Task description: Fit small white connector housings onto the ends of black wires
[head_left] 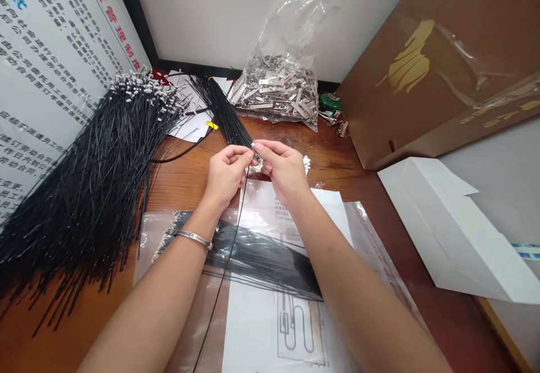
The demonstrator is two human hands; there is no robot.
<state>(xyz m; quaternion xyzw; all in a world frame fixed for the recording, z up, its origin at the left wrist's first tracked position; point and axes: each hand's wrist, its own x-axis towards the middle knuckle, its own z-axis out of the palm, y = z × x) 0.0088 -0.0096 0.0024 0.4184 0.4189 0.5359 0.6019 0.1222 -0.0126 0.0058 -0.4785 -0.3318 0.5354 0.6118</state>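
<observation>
My left hand (230, 171) pinches a thin black cable (234, 238) close to its upper end; the cable trails down toward the bottom of the view. Beside it, my right hand (282, 169) is closed in a pinch at the cable's tip, where a small white piece shows between thumb and finger. Fingertips of both hands nearly meet. A bundle of black cables (230, 115) lies just behind the hands. Beneath my forearms, more black cables (253, 249) lie on a clear plastic bag (156, 232) and a printed sheet (253, 328). Small white pieces (306, 163) lie right of my right hand.
A large heap of black cables with white ends (97, 181) fills the left side. A clear bag of metal clips (278, 89) stands at the back, near a green tape measure (330, 102). A brown box (442, 63) and a white box (451, 227) stand at the right.
</observation>
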